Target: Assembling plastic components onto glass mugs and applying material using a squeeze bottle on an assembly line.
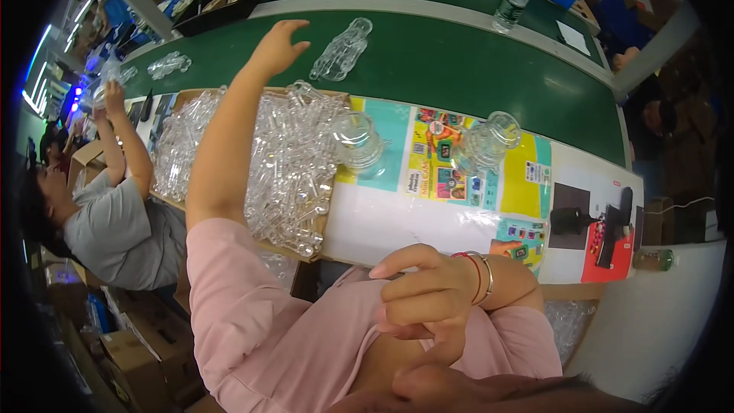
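My left hand (281, 46) reaches far out over the green bench with its fingers apart and nothing in them. Just right of it, a long clear plastic piece with a lumpy outline (341, 50) lies on the green surface, apart from my fingertips. Close to my chest, my right hand (424, 298) is held up, fingers loosely bent and the thumb apart; no object shows in it. Beneath my left arm, a shallow cardboard box (327, 218) is heaped with clear plastic parts (287, 160).
Two round clear plastic pieces, one left (358, 141) and one right (489, 141), stand on a printed sheet (397, 214). A water bottle (514, 1) is at the back, a black tray (223, 1) far left. At left, a co-worker in grey (115, 233) handles clear plastic.
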